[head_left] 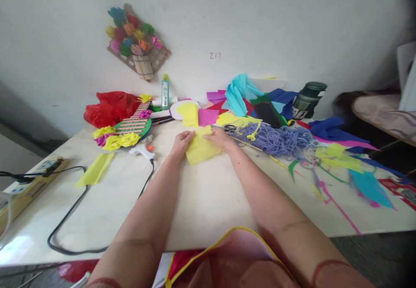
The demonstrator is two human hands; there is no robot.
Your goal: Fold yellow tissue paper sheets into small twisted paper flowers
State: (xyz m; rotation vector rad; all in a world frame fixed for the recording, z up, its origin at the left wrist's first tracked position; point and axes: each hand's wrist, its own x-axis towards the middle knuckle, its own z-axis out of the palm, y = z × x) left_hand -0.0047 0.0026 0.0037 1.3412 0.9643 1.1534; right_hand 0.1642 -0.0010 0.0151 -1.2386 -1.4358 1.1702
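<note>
A yellow sheet of paper (pixel 200 149) lies on the pale table (pixel 201 201) in front of me. My left hand (pixel 181 143) presses its left edge with fingers curled down onto it. My right hand (pixel 218 139) holds the sheet's upper right corner, fingers closed on the paper. Both forearms stretch forward from the bottom of the view.
A white glue gun (pixel 141 150) with a black cord (pixel 74 218) lies left of my hands. A power strip (pixel 30 179) sits at the far left. Purple yarn (pixel 276 138), scissors (pixel 229 127), coloured paper scraps (pixel 341 158), a green glue bottle (pixel 165 91) and a dark jar (pixel 307 99) crowd the back and right.
</note>
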